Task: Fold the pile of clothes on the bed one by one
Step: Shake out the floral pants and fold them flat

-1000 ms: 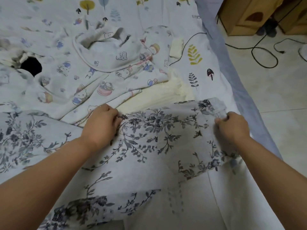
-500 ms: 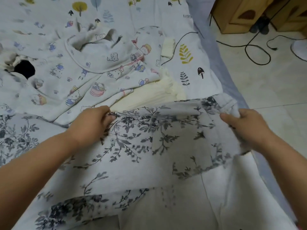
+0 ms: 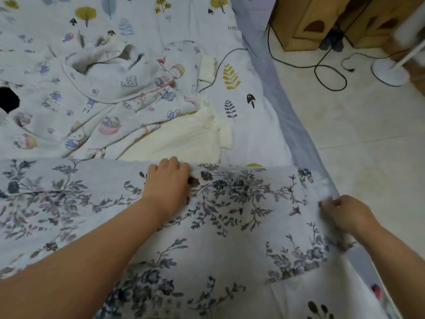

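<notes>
Since a second ago the floral garment [image 3: 230, 203] is stretched flatter; left hand [image 3: 166, 180] pinches its twelve-o'clock edge, right hand [image 3: 345, 214] grips its three-o'clock corner, ready for folding.

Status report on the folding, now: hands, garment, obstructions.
Left hand gripping floral garment at top edge. Right hand pinching its right edge. Garment spread flat on bed. Cartoon-print clothes beyond, untouched.

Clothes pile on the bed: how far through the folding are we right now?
Done: no folded garment shows in view. In hand: the floral garment lies spread out, left hand gripping its top edge, right hand pinching its right edge at the bedside. Left: the cartoon-print garment and the cream garment beneath it lie unfolded beyond. Early stage, I'd judge.
</notes>
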Demonstrator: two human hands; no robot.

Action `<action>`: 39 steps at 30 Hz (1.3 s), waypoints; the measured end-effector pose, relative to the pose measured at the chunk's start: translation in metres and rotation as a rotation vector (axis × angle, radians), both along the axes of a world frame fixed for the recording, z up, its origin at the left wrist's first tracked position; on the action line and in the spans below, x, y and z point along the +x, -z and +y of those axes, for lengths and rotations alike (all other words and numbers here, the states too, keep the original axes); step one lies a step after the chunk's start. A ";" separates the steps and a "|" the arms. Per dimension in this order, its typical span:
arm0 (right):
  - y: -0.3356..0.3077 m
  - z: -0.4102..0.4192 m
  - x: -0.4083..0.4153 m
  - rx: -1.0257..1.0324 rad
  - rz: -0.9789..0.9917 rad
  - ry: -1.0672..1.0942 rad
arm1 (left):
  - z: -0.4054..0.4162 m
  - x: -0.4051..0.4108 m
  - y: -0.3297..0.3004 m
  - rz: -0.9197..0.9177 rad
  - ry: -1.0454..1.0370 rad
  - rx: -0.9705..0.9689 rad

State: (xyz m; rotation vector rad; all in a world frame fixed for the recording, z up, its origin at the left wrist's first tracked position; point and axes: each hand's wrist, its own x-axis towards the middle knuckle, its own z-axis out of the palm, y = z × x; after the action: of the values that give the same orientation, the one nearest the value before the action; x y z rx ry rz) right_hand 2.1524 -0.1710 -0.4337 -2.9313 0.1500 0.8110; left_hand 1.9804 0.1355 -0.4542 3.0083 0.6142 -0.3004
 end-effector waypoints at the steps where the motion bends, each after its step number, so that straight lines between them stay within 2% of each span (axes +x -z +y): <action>1: 0.009 0.001 -0.005 0.028 -0.033 0.039 | -0.001 -0.009 0.006 -0.009 -0.032 0.000; 3: 0.022 0.002 -0.011 0.055 -0.142 0.106 | 0.003 -0.023 0.011 0.041 -0.092 0.004; 5: 0.031 0.003 -0.014 0.020 -0.204 0.081 | 0.011 -0.030 0.009 0.081 -0.116 -0.005; 8: 0.029 0.007 -0.010 -0.001 -0.307 0.000 | 0.019 -0.030 0.000 -0.062 -0.176 -0.098; 10: 0.024 0.005 0.000 0.007 -0.437 0.018 | 0.021 -0.024 -0.010 -0.225 -0.194 -0.146; 12: 0.020 -0.001 0.011 -0.006 -0.478 0.072 | 0.021 -0.012 -0.018 -0.353 -0.193 -0.160; 14: 0.024 -0.002 0.017 -0.089 -0.412 0.105 | 0.018 0.001 -0.020 -0.370 -0.187 -0.150; 16: 0.028 0.009 0.014 -0.145 -0.422 0.146 | 0.011 0.006 -0.016 -0.340 -0.202 -0.062; 18: 0.030 0.030 -0.002 -0.039 -0.529 0.038 | -0.003 -0.002 -0.012 -0.424 -0.146 -0.027; 20: 0.035 0.053 -0.027 0.074 -0.589 -0.300 | -0.020 -0.025 0.002 -0.518 0.101 -0.026; 21: 0.041 0.060 -0.037 0.068 -0.561 -0.490 | -0.024 -0.039 0.011 -0.465 0.242 -0.013; 22: 0.048 0.062 -0.045 0.017 -0.461 -0.645 | -0.023 -0.055 0.021 -0.332 0.327 -0.003; 23: 0.056 0.061 -0.047 -0.031 -0.353 -0.739 | -0.017 -0.069 0.028 -0.146 0.308 -0.013; 25: 0.069 0.050 -0.039 -0.095 -0.197 -0.717 | 0.004 -0.091 0.037 0.210 0.078 -0.033; 27: 0.072 0.046 -0.032 -0.120 -0.148 -0.637 | 0.020 -0.109 0.044 0.362 -0.093 -0.061; 30: 0.062 0.054 -0.033 -0.165 -0.098 -0.615 | 0.018 -0.106 0.038 0.327 -0.127 -0.106; 33: 0.043 0.064 -0.044 -0.142 -0.158 -0.617 | 0.006 -0.096 0.015 0.086 -0.131 -0.124; 36: 0.024 0.074 -0.065 -0.016 -0.291 -0.682 | -0.002 -0.104 -0.007 -0.056 -0.099 -0.117; 39: 0.011 0.091 -0.096 0.148 -0.300 -0.796 | 0.000 -0.122 -0.017 -0.079 -0.147 -0.061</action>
State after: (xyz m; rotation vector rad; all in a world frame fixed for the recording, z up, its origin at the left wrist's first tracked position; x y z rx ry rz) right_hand 2.0561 -0.0804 -0.4450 -2.8817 -1.0942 0.3852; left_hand 1.8580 0.1358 -0.4374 2.8815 0.7982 -0.1870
